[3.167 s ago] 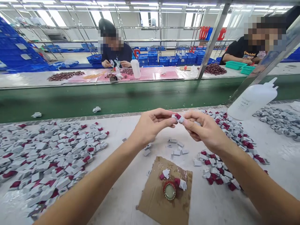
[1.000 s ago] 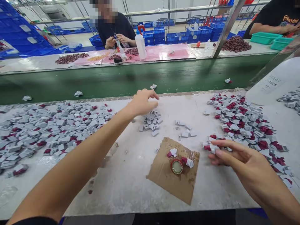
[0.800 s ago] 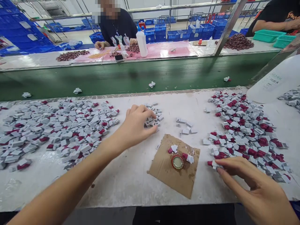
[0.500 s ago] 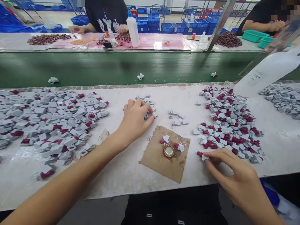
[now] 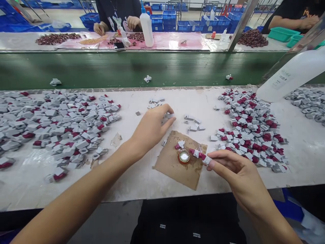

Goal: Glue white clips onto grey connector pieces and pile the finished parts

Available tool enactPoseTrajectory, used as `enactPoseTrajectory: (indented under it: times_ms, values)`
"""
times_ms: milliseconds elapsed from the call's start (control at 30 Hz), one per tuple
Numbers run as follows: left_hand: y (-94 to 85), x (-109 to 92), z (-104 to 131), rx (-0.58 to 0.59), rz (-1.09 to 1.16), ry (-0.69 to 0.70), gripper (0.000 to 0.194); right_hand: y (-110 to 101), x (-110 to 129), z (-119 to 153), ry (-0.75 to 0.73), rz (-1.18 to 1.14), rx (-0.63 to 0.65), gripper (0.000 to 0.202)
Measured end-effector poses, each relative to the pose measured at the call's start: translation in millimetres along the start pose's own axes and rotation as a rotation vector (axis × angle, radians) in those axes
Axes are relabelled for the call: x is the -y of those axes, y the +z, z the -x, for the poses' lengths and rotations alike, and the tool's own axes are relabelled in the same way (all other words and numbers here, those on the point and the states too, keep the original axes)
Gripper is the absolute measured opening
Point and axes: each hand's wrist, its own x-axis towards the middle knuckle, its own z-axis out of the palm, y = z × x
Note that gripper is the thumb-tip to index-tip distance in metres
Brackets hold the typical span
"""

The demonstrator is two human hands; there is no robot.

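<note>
Right hand (image 5: 237,173) has moved left off the red-and-grey heap (image 5: 250,130); it now pinches 1 red-and-grey part (image 5: 204,158) at the cardboard square (image 5: 177,166) edge, beside the bottle cap (image 5: 183,156). Left hand (image 5: 151,128) has lifted from the small grey cluster (image 5: 155,102), fingertips closed on 1 grey piece (image 5: 169,116).

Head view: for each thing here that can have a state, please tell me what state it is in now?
Left hand: closed on a small grey part above the table.
Right hand: pinching a red-and-grey part beside the bottle cap.
Bottle cap: lying open side up on the cardboard.
White squeeze bottle: tilted, nozzle out of view.
Far bottle: upright, capped.
Conveyor belt: carrying a few loose parts.
</note>
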Motion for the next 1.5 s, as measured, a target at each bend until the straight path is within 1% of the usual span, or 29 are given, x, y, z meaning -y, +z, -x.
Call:
enactPoseTrajectory:
  times_ms: [67,133,233,333,433,500,567,667,767,833,933,1067,1133,1200,1300,1400,1433,1500]
  values:
    - [-12.1,-4,18,-0.014,0.093,-0.032,0.01,7,3,2,-0.099,0.072,0.019,0.013]
    - [-21.4,-2,38,0.021,0.11,-0.078,0.011,13,6,4,-0.213,0.163,0.038,0.005]
    - [-27.2,10,64,0.121,0.049,-0.153,0.016,20,12,5,-0.332,0.242,0.066,0.009]
    - [-26.0,23,82,0.173,-0.055,-0.21,0.026,26,17,2,-0.402,0.304,0.106,0.011]
    - [-24.9,26,93,0.194,-0.102,-0.196,0.036,29,20,-2,-0.435,0.381,0.15,0.014]
    - [-26.4,24,96,0.193,-0.09,-0.172,0.038,29,22,-3,-0.438,0.418,0.166,0.014]
    - [-29.6,23,98,0.187,-0.063,-0.176,0.034,30,22,-3,-0.445,0.431,0.164,0.014]
    - [-34.8,25,101,0.185,0.001,-0.218,0.026,29,22,-2,-0.451,0.423,0.152,0.013]
    - [-35.1,26,104,0.138,0.029,-0.215,0.023,27,20,-1,-0.41,0.385,0.129,0.011]
    - [-30.4,24,107,0.089,0.015,-0.19,0.02,24,18,-1,-0.356,0.323,0.093,0.009]
    - [-17.2,21,108,0.058,0.031,-0.173,0.018,21,12,-4,-0.19,0.151,0.036,0.007]
    - [-1.4,18,103,0.041,0.098,-0.186,0.015,18,3,-11,0.069,-0.154,-0.023,0.024]
    - [0.2,18,100,0.042,0.13,-0.179,0.014,19,0,-14,0.18,-0.28,-0.011,0.029]
    - [-2.0,16,97,0.053,0.175,-0.165,0.013,20,0,-15,0.264,-0.389,0.019,0.029]
    - [-5.5,10,93,0.058,0.35,-0.184,0.014,22,1,-15,0.311,-0.501,0.058,0.027]
    - [-2.3,2,84,0.114,0.61,-0.28,0.026,26,3,-15,0.296,-0.572,0.064,0.026]
    - [-0.2,0,80,0.134,0.654,-0.31,0.03,27,4,-15,0.289,-0.583,0.06,0.026]
    - [3.3,-5,70,0.166,0.667,-0.343,0.033,29,5,-15,0.28,-0.579,0.056,0.025]
